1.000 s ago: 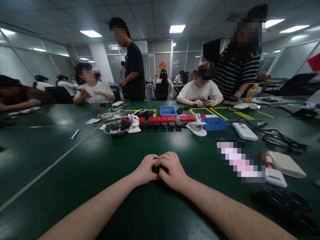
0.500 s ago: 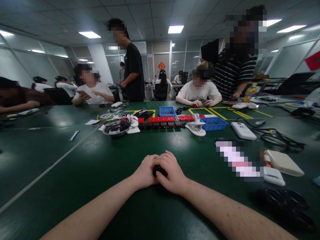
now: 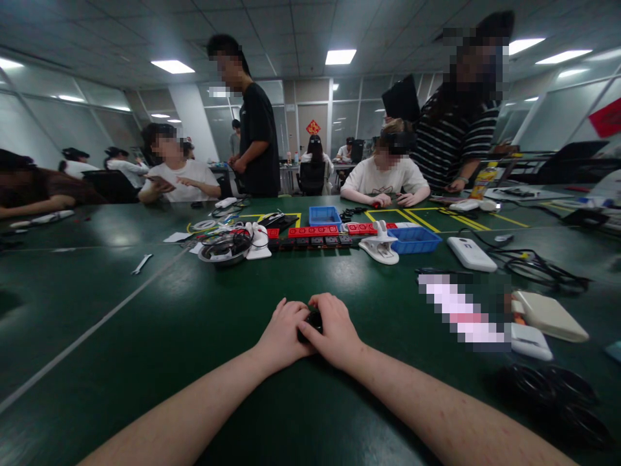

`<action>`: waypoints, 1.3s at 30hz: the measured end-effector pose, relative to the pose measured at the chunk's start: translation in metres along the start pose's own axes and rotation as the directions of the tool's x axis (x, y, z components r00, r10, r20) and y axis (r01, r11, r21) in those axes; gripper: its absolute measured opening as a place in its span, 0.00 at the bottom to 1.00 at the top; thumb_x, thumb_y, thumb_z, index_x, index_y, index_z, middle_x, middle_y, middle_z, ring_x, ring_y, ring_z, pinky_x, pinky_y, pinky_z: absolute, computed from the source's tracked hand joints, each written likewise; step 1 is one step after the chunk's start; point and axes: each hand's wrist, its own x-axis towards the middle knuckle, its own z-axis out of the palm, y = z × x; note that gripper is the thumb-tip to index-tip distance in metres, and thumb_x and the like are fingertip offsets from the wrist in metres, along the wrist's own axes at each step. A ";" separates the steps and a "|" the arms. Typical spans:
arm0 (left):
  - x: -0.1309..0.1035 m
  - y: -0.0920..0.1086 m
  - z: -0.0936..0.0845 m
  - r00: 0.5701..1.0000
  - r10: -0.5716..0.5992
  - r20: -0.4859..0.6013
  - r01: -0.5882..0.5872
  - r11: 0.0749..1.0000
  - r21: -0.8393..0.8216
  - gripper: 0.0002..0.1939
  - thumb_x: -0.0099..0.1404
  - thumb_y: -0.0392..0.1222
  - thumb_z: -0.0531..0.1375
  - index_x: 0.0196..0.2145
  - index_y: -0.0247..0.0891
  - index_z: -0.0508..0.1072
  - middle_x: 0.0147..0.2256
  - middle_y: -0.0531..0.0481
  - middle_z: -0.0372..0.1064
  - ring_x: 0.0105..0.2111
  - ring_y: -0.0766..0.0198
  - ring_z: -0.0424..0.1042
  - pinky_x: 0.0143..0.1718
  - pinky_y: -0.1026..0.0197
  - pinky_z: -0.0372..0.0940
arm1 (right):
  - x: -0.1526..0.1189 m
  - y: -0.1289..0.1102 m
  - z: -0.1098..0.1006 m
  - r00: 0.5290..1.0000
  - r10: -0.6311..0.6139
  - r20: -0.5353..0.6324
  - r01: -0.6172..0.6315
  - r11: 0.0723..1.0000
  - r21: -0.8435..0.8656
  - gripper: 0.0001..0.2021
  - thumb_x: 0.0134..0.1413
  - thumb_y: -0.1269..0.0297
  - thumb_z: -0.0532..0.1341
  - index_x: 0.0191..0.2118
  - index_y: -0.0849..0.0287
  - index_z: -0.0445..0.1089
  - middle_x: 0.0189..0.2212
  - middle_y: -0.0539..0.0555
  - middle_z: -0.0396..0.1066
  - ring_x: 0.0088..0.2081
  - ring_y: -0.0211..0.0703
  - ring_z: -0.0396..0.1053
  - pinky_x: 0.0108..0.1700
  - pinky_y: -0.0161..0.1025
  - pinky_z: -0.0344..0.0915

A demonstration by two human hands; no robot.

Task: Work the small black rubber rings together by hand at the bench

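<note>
A small black object [image 3: 314,320] sits between my two hands, low over the green table [image 3: 218,310]; most of it is covered, so its kind is unclear. My left hand [image 3: 286,330] curls round its left side. From the right, my right hand [image 3: 336,329] wraps it, with the thumb across the near side. The hands touch each other at the thumbs.
Beyond the hands lie a metal bowl of cables [image 3: 223,251], red and black blocks [image 3: 313,232], a white clamp [image 3: 381,246] and a blue tray [image 3: 414,240]. A wrench [image 3: 142,264] is left; white boxes, cables and black rings [image 3: 531,383] are right. People surround the table.
My hands have shifted slightly on the black object. The fingers of my right hand have drawn back from over my left, and more of the object's top shows between them.
</note>
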 end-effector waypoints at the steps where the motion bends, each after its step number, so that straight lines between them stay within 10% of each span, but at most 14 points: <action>1: 0.000 0.001 0.000 1.000 -0.004 -0.001 0.004 1.000 -0.003 0.20 0.47 0.45 0.62 0.39 0.38 0.68 0.40 0.48 0.63 0.45 0.56 0.62 0.57 0.44 0.43 | 0.000 0.000 0.000 1.000 0.013 -0.002 -0.013 1.000 -0.009 0.13 0.47 0.60 0.58 0.37 0.61 0.61 0.35 0.55 0.63 0.38 0.45 0.60 0.43 0.45 0.57; 9: 0.001 -0.004 0.001 1.000 -0.001 0.009 0.002 0.999 -0.042 0.23 0.47 0.45 0.63 0.42 0.39 0.67 0.39 0.49 0.63 0.43 0.56 0.63 0.57 0.43 0.43 | 0.002 -0.001 -0.001 1.000 0.029 0.001 -0.029 0.998 -0.058 0.10 0.47 0.58 0.59 0.32 0.59 0.62 0.31 0.53 0.63 0.36 0.44 0.59 0.40 0.43 0.57; 15: 0.004 -0.010 -0.003 0.998 0.039 0.053 -0.031 0.989 -0.142 0.23 0.46 0.43 0.63 0.42 0.39 0.67 0.42 0.47 0.63 0.44 0.54 0.62 0.48 0.51 0.58 | 0.001 -0.002 -0.006 0.996 -0.087 0.012 0.087 0.996 -0.001 0.07 0.44 0.68 0.57 0.33 0.59 0.66 0.32 0.53 0.64 0.38 0.44 0.59 0.43 0.44 0.56; 27: 0.004 -0.020 0.007 0.990 0.135 0.044 -0.131 0.987 -0.091 0.21 0.49 0.40 0.61 0.43 0.40 0.67 0.42 0.48 0.62 0.44 0.55 0.61 0.48 0.52 0.56 | -0.006 -0.009 -0.011 0.935 -0.353 0.042 0.342 0.924 0.171 0.11 0.37 0.77 0.50 0.23 0.55 0.65 0.24 0.47 0.68 0.40 0.42 0.62 0.57 0.48 0.42; 39: 0.000 -0.006 0.004 0.999 0.025 0.021 -0.024 0.999 -0.021 0.31 0.45 0.51 0.64 0.46 0.40 0.60 0.44 0.46 0.61 0.49 0.52 0.59 0.56 0.41 0.42 | 0.000 -0.001 -0.004 0.996 -0.084 -0.034 0.085 0.995 0.057 0.12 0.47 0.62 0.57 0.39 0.61 0.62 0.37 0.56 0.65 0.41 0.46 0.60 0.47 0.47 0.56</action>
